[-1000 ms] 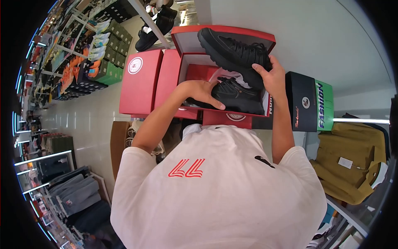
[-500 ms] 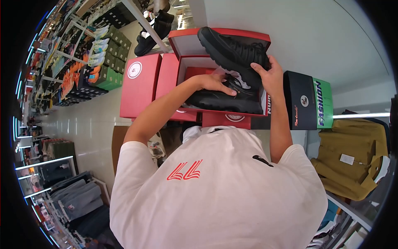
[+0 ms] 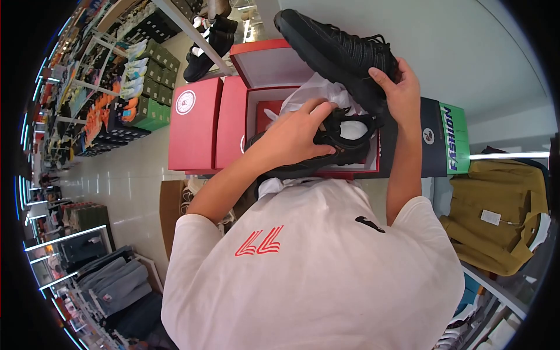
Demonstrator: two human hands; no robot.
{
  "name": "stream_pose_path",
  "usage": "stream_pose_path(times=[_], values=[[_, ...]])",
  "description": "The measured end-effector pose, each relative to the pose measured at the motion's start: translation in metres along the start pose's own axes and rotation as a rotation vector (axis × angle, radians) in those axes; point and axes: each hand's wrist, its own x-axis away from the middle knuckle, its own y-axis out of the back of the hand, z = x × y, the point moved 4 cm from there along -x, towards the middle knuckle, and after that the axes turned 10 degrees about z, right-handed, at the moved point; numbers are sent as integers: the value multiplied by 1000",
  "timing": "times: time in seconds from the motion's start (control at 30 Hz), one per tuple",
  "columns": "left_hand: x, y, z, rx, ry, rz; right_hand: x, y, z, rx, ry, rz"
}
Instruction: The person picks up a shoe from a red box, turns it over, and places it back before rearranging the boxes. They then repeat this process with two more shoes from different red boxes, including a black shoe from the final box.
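Black lace-up sneaker w/ chunky sole [image 3: 338, 52] is up in the air above the open red cardboard shoebox [image 3: 252, 125], toe pointing to the upper left, clear of the raised lid [image 3: 262, 61]. R hand [image 3: 401, 93] is closed on its sole edge and side near the heel. L hand [image 3: 294, 137] is curled over the 2nd black sneaker [image 3: 341, 153], which sits inside the box; fingers wrap the collar/tongue area, and white stuffing shows in the shoe's mouth. Crumpled white tissue paper [image 3: 318, 90] stands up behind it, touching the L hand's fingertips. The box rests on other boxes: two closed red ones [image 3: 195, 122] just beside it on the left, a black-and-green one [image 3: 446, 137] on the right. Mustard jacket [image 3: 496, 216] hangs well apart, lower right. Judging by the grip, the step is handling the boxed shoe. To do it well, hold the collar firmly, move it straight, not dragging tissue along, and keep the R shoe high so the laces don't snag the lid. The box looks light, so it may shift.
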Motion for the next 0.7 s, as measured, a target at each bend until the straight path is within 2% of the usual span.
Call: stream_pose_path(times=[0.2,0.27,0.33,0.4,0.5,0.63,0.7], values=[[11,20,-1,-21,-134,-116,-1,8,3,36,-6,-16],[13,25,-5,-56,-208,-12,-2,9,3,25,3,-9],[12,24,-10,-100,-280,6,-2,11,2,11,-2,-10],[12,21,-15,-284,-329,-1,-1,11,3,-1,-9,-12],[0,5,-2,-315,-338,33,0,11,4,-6,2,-3],[-9,-54,33,-401,-304,154,6,13,1,56,-50,21],[-7,-48,33,-299,-304,137,8,11,1,74,-94,48]])
